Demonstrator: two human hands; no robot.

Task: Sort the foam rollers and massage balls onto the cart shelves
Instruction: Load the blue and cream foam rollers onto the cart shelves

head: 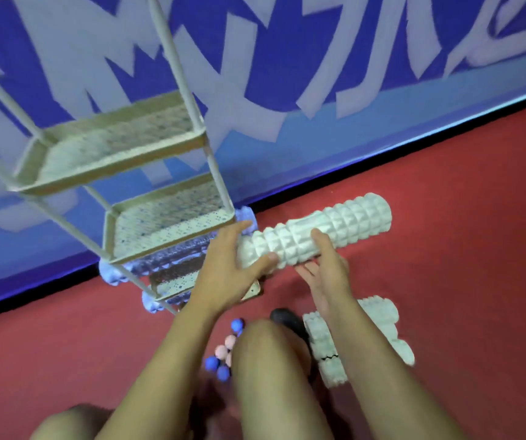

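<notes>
Left hand: the left hand (228,262) grips the near end of a white foam roller (315,231), thumb curled under it and fingers wrapped over the end.
Right hand: the right hand (326,271) supports the same roller from below at about its middle, palm up, thumb curled over the top; the fingers are only loosely bent.
Held roller: long, ridged, lifted off the floor and lying roughly level, just right of the cart's lower shelves.
Cart: a white wire-frame cart (166,214) stands against the wall, with mesh tray shelves; the two upper trays look bare, though blur softens them.
Lower shelves: blue foam rollers (172,255) lie on the lower tiers, their ends sticking out past the frame.
Floor rollers: two more white rollers (379,315) lie on the red floor (461,249) beside the right forearm.
Balls: blue and pink massage balls (223,350) sit clustered on the floor beside the person's knee (264,350).
Dark object: a black rounded thing (287,319) lies between knee and white rollers; I cannot tell what it is.
</notes>
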